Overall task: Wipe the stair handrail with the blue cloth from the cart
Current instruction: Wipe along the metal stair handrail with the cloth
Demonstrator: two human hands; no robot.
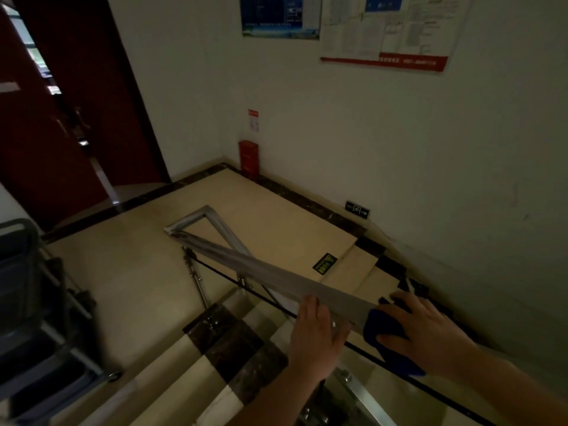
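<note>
Right hand: my right hand [421, 330] presses flat on the blue cloth [385, 329], fingers spread over it and thumb hooked beneath, pinning the cloth against the stair handrail [276, 279].
Left hand: my left hand [316, 330] lies open, palm down, on top of the handrail just beside the cloth, fingers together and stretched along the rail; it grips nothing.
Blue cloth: bunched on the near end of the handrail, draped over the rail's top and hanging down its near side under my right palm.
Handrail: a flat grey rail running away from my hands toward the landing [270, 222], where it turns in a sharp corner; metal posts [196, 278] show beneath it.
Cart: a dark cart [37, 302] stands well to the left of the handrail, at the picture's edge, its shelves in shadow and its contents too dim to tell.
Stairs: pale steps [215, 342] with a dark stone band descend below the handrail.
Beyond the handrail: a red box [249, 158] sits in the landing's far corner against the wall, a dark red door [61, 118] to its left, posters [384, 29] high on the wall.
</note>
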